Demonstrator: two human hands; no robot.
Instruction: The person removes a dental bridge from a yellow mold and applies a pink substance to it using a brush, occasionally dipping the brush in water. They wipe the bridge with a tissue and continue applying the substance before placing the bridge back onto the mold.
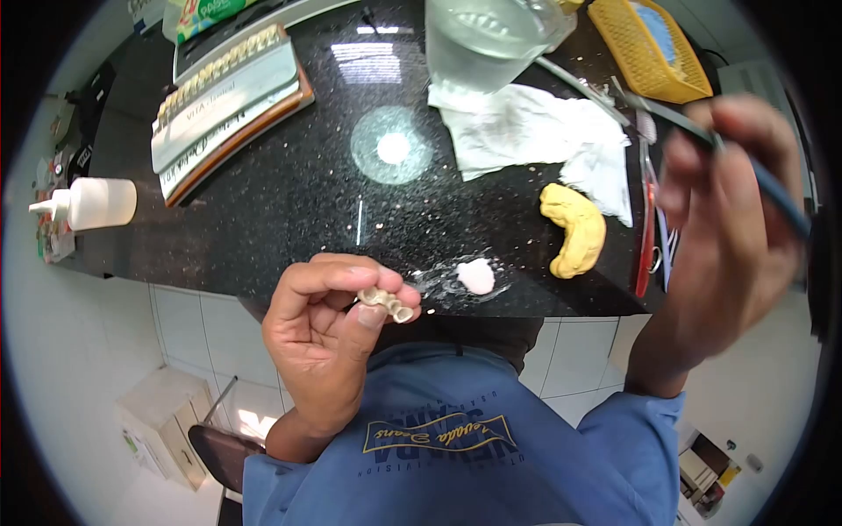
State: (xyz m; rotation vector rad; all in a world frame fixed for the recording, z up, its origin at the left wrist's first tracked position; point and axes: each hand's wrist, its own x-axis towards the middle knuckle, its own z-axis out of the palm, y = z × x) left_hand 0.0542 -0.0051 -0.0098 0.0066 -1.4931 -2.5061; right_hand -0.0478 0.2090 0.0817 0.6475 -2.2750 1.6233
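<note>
My left hand (pixel 320 342) pinches a small cream-coloured dental bridge (pixel 386 304) between thumb and fingers, just over the table's near edge. Its hollow undersides face up toward me. Raised at the right, my right hand (pixel 732 188) is smeared by motion and closed around a slim tool with a dark blue handle (pixel 781 197); its thin metal end points up and left. A small mound of pinkish-white powder or paste (pixel 476 276) lies on the black tabletop beside my left hand. Further right rests a curved yellow putty-like piece (pixel 576 232).
A VITA shade guide (pixel 224 110) and a white squeeze bottle (pixel 101 203) stand left. A clear water container (pixel 487 39), crumpled white tissue (pixel 500 131) and a yellow basket (pixel 649 53) are at the back. A red-handled tool (pixel 646 241) lies right among other slim instruments.
</note>
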